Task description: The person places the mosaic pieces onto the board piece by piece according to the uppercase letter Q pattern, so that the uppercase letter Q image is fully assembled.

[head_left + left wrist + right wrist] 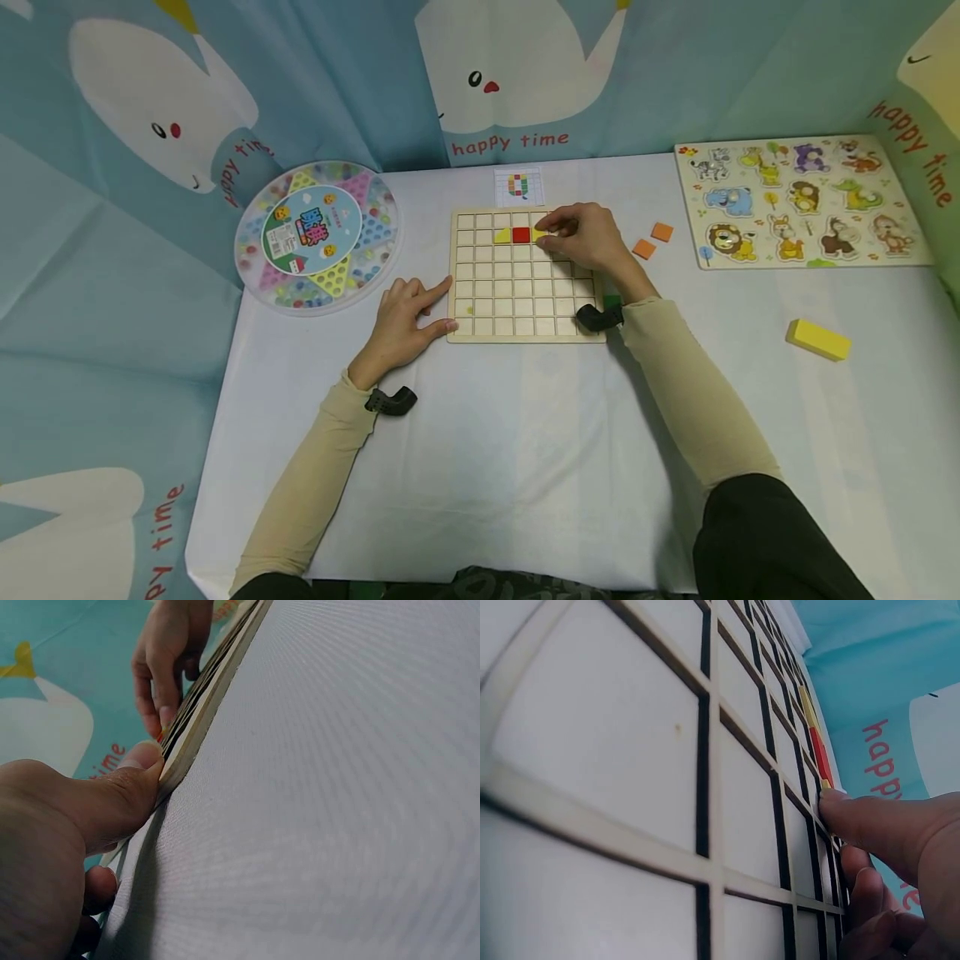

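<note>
A wooden grid board (516, 311) lies flat on the table. In its second row from the back a red square tile (521, 235) sits in one cell, with a yellow triangular tile (503, 237) on its left. Just right of the red one, my right hand (588, 237) pinches a small yellow tile (538, 236) at a cell, fingers partly hiding it. My left hand (401, 325) touches the board's left edge with extended index finger and thumb; in the left wrist view the thumb (131, 784) presses the board's edge. A small printed pattern card (519, 187) lies behind the board.
Two orange tiles (643, 249) lie right of the board, and a green piece (612, 300) is partly hidden by the right wrist. A yellow block (818, 340) and an animal puzzle board (757, 260) stand farther right. A round marble game (345, 304) lies at the left.
</note>
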### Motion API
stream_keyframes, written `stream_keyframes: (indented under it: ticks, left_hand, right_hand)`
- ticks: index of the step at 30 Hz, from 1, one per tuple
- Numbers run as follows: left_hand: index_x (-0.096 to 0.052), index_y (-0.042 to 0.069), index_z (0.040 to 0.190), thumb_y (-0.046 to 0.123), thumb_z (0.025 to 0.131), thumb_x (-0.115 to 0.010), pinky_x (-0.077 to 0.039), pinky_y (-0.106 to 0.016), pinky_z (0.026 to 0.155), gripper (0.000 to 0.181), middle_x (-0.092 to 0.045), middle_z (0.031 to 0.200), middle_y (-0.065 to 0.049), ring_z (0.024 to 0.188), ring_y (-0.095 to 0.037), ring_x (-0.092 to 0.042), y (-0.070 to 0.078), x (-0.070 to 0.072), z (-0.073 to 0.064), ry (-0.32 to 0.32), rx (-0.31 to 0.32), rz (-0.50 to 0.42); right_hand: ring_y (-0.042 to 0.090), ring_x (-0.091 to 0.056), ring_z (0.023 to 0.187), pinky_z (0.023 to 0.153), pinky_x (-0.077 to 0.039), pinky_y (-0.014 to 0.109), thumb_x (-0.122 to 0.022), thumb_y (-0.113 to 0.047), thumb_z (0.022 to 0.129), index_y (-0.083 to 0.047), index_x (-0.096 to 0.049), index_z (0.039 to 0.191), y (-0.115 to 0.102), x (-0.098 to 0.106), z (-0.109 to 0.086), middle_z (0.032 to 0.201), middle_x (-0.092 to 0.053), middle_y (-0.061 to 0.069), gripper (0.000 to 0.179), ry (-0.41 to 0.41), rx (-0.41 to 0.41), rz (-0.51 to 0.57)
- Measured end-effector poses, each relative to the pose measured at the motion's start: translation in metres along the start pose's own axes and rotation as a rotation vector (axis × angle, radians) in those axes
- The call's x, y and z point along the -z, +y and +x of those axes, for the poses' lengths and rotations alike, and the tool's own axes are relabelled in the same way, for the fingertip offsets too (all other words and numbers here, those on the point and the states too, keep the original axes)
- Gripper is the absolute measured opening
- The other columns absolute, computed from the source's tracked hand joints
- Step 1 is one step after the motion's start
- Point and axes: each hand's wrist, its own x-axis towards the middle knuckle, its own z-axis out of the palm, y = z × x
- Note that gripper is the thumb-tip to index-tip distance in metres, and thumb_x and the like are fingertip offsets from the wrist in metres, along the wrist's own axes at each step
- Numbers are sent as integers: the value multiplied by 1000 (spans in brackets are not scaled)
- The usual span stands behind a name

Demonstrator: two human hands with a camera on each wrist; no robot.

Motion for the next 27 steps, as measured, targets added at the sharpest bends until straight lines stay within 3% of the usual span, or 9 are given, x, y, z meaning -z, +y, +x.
stream_keyframes:
  ticks: [12,27]
  left_hand:
    - [-58,9,152,29,88,-88,-22,-39,81,74,-47,83,-7,82,-22,-31,-1,-1,0,9,-7,2]
    - [-58,9,152,29,87,-89,-22,-38,81,74,-47,83,-7,82,-23,-31,1,-1,-1,11,-14,6]
  right_hand:
    - [19,-63,91,77,-47,20,-80,-19,96,-6,-80,121,4,15,-10,112,-75,18,28,30,-9,81]
    - [24,-61,96,77,-45,27,-79,-23,97,-9,-81,120,21,63,-53,113,-73,17,27,54,-71,-38]
